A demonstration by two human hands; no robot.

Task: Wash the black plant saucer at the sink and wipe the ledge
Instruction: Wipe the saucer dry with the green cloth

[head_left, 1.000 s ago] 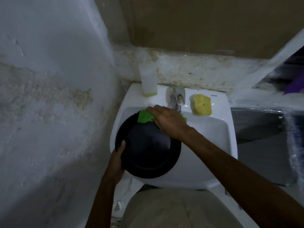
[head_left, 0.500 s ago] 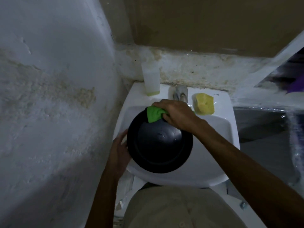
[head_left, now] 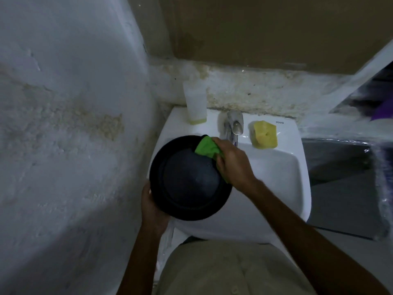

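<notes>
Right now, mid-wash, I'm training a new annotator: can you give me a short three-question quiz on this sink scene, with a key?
1. True or false: the left hand holds the black plant saucer by its near-left rim.
2. What does the right hand grip against the saucer's far rim? A) a brush B) a green cloth C) a bar of soap
3. Fill in: on the back ledge of the sink, the yellow sponge lies to the ____ of the tap.
Key: 1 true; 2 B; 3 right.
</notes>
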